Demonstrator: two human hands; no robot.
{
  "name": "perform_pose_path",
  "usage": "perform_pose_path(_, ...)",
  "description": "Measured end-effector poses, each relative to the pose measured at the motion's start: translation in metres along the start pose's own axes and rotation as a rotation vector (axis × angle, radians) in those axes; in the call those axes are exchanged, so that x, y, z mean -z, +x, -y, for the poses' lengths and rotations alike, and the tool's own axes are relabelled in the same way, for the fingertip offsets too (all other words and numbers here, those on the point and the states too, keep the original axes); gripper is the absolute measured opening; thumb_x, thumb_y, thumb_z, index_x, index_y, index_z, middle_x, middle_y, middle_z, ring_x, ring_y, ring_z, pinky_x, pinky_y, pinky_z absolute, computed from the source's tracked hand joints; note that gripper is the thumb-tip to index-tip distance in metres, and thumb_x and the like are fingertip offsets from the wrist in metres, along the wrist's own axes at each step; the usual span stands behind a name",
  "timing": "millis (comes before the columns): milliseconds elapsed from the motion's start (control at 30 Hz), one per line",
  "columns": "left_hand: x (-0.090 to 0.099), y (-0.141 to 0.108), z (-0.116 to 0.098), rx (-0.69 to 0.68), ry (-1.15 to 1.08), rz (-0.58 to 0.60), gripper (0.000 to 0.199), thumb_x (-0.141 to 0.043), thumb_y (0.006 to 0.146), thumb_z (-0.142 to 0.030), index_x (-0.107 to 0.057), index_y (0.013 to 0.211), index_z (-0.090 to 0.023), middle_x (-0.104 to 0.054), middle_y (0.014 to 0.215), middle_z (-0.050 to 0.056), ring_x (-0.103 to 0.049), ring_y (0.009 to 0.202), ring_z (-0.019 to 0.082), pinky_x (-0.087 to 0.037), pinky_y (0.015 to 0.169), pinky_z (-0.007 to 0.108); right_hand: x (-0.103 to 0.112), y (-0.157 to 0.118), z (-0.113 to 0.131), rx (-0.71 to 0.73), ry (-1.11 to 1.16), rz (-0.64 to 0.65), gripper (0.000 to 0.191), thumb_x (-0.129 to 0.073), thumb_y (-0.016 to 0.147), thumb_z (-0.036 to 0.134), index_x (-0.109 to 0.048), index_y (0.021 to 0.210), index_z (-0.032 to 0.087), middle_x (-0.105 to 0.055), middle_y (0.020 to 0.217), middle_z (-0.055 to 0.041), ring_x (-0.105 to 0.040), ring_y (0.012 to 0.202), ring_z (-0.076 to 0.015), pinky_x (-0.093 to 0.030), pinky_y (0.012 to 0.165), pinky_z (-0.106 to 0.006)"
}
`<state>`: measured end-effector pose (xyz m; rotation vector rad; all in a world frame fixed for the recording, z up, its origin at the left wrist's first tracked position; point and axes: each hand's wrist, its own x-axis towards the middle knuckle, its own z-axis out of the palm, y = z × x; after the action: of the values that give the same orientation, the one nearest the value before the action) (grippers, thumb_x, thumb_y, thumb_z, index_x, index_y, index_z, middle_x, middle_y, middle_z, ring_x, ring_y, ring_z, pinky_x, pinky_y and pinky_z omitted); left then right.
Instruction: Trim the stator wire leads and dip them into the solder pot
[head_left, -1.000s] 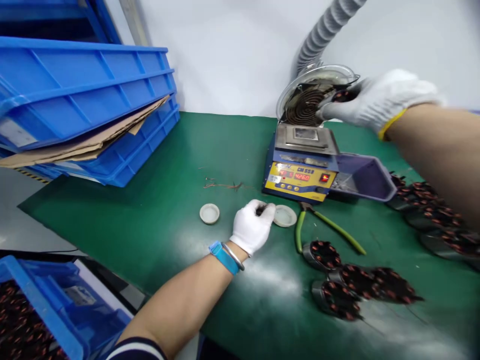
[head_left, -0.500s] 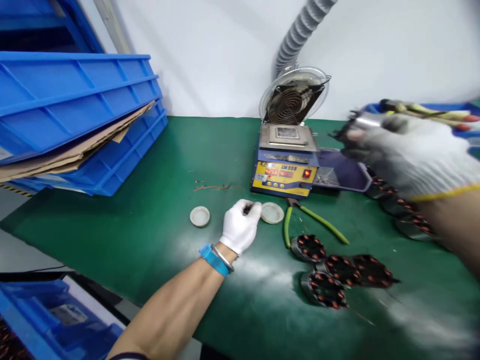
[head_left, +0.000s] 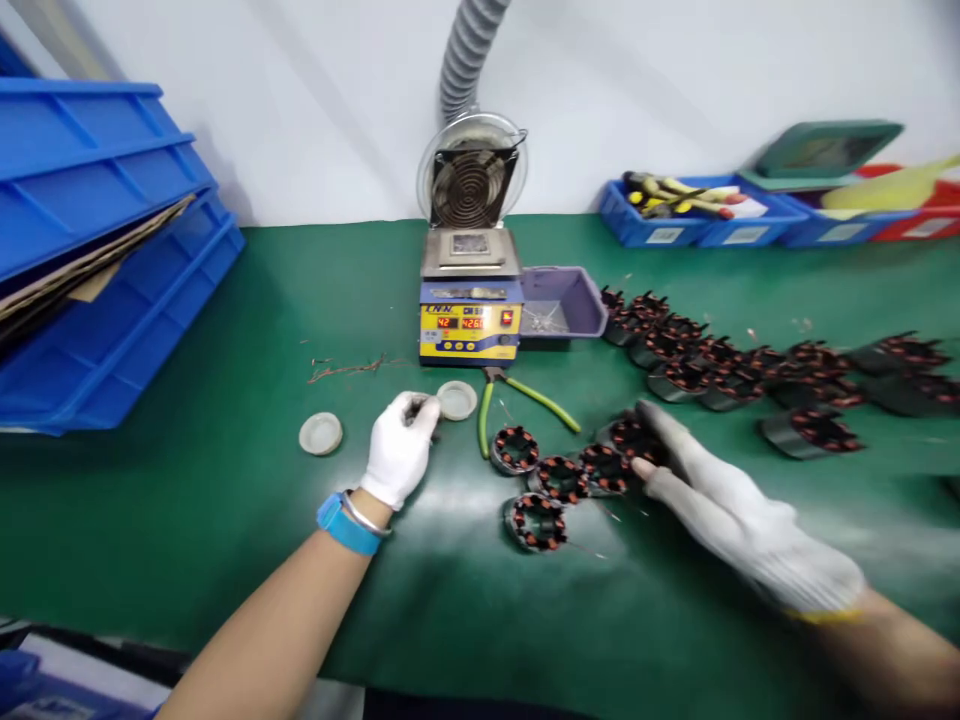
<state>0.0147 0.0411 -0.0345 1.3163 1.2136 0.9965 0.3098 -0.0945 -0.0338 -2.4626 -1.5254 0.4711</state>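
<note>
White gloves (head_left: 386,472) are worn on both hands. By the right hand (head_left: 739,520) a copper-wound ring (head_left: 628,436) is clasped between thumb and fingers, just beside four similar rings (head_left: 559,480); whether anything is pinched in the curled left hand (head_left: 403,448) cannot be told. The ring is best gripped by its metal rim and kept level, so that no winding is knocked. Between the hands green-handled pliers (head_left: 541,404) are laid; past the left fingertips a white dish (head_left: 457,401) is set. Beyond both hands, the green table (head_left: 360,290) is bounded by a white wall (head_left: 337,110), with tool bins (head_left: 664,236) ranged before it, beyond the right hand.
</note>
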Motion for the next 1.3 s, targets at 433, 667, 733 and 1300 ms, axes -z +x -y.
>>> perform_pose_path(433, 0.000, -0.002, -0.009, -0.003, -0.019, 0.005, 0.035, -0.065, 0.076, -0.051, -0.062, 0.080, -0.017, -0.066, 0.071, 0.002, -0.059, 0.056, 0.013, -0.046, 0.053, 0.024, 0.035, 0.052, 0.008, 0.120, -0.329, -0.319, 0.069, -0.037, 0.090, 0.044, -0.047, 0.142, 0.001, -0.059, 0.128, -0.0289, -0.050, 0.129, -0.0375, -0.026, 0.118, -0.052)
perform_pose_path(667, 0.003, -0.016, -0.024, -0.073, -0.075, -0.086, 0.037, -0.063, 0.081, -0.053, -0.062, 0.085, -0.016, -0.066, 0.075, 0.003, -0.058, 0.056, 0.010, -0.043, 0.051, 0.021, 0.036, 0.033, 0.037, 0.019, 0.242, -0.304, 0.066, -0.057, 0.074, 0.055, -0.059, 0.134, 0.028, -0.070, 0.115, -0.0102, -0.065, 0.104, -0.0290, -0.055, 0.091, -0.044)
perform_pose_path(733, 0.005, -0.028, -0.033, -0.050, -0.154, 0.057, 0.044, -0.067, 0.080, -0.056, -0.062, 0.098, -0.016, -0.068, 0.083, 0.005, -0.057, 0.053, 0.009, -0.040, 0.045, 0.021, 0.034, 0.015, 0.063, 0.158, 0.516, -0.111, 0.070, -0.063, 0.070, 0.053, -0.056, 0.137, 0.032, -0.072, 0.113, -0.0058, -0.070, 0.089, -0.0247, -0.060, 0.078, -0.039)
perform_pose_path(1300, 0.001, -0.057, -0.055, 0.215, -0.689, 0.308, 0.056, -0.086, 0.063, -0.044, -0.068, 0.113, -0.023, -0.062, 0.082, 0.001, -0.042, 0.053, 0.006, -0.036, 0.047, 0.019, 0.036, -0.023, 0.178, 1.198, 0.019, -0.726, 0.019, -0.056, 0.091, 0.026, -0.075, 0.088, 0.025, -0.075, 0.100, -0.0004, -0.069, 0.093, -0.0213, -0.053, 0.100, -0.048)
